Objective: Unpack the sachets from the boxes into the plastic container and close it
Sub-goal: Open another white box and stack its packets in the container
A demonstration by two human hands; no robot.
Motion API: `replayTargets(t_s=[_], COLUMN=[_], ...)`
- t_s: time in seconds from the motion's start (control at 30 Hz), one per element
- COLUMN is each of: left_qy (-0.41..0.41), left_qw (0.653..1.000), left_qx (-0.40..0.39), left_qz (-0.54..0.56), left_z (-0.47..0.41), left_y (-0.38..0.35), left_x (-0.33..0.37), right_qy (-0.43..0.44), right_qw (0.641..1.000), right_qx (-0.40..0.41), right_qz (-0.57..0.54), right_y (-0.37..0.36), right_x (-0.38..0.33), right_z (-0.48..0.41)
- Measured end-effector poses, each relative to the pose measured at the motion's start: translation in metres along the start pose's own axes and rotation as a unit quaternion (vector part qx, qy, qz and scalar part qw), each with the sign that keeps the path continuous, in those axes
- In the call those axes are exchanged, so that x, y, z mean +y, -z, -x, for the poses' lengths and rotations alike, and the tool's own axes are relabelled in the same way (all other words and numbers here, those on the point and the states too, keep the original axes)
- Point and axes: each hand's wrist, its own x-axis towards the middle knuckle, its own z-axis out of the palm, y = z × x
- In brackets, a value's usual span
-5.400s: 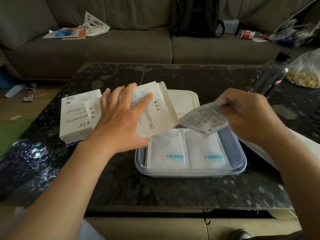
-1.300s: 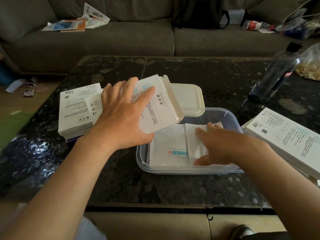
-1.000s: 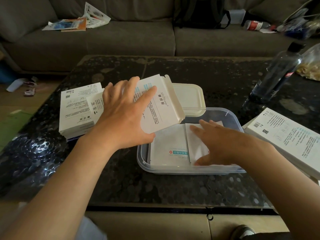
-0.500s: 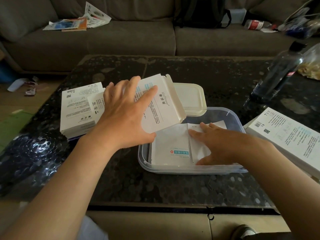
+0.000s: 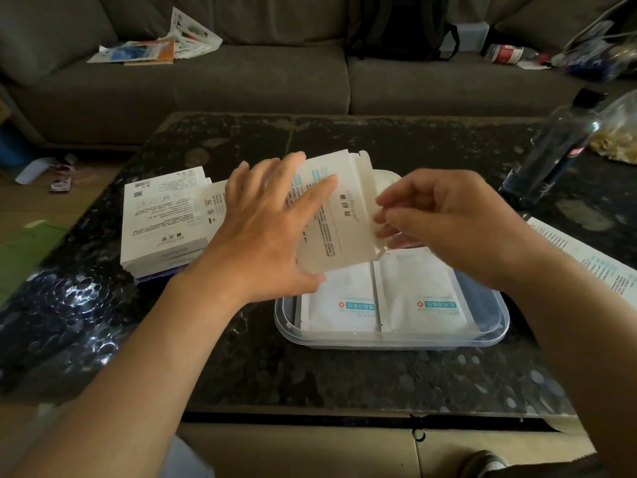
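White card box (image 5: 339, 215) is grasped in the left hand (image 5: 265, 232), its fingers (image 5: 320, 191) spread over the printed top face and the thumb under its near edge, holding it tilted above the far-left corner of the clear plastic container (image 5: 496, 326). The box's open end, flaps out, points toward the right hand (image 5: 448, 215). That hand hovers just beside the opening, its fingers (image 5: 386, 217) bent toward the flap and touching or nearly touching its edge; whether they pinch anything cannot be told.

Below and nearer than both hands, the container sits on the dark speckled worktop (image 5: 310, 370), with two white sachets (image 5: 344, 298) lying flat side by side in it, blue labels toward the near rim. Its pale lid (image 5: 387, 179) lies beyond it, mostly hidden behind the held box. To the left of the left hand's fingers a stack of more white boxes (image 5: 162, 215) rests on the worktop. Far right of the right hand, another printed box (image 5: 593, 260) lies at the frame edge, and a dark bottle (image 5: 551, 150) stands beyond it.
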Motion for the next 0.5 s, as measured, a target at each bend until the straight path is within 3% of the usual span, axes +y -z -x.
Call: replayTargets(t_s=[0.2, 0.33, 0.5], left_qy=[-0.039, -0.049, -0.057], left_qw=[0.998, 0.998, 0.996], left_qx=[0.035, 0.040, 0.043], left_qz=[-0.016, -0.031, -0.044], left_z=[0.000, 0.000, -0.001], left_y=[-0.001, -0.001, -0.001], left_x=[0.011, 0.012, 0.016], right_qy=[-0.058, -0.124, -0.153], right_qw=[0.991, 0.960, 0.936], right_qx=[-0.010, -0.045, -0.095], right_qz=[-0.119, -0.247, -0.302], right_y=[-0.015, -0.012, -0.012], right_x=[0.002, 0.005, 0.007], right_z=[-0.004, -0.005, -0.008])
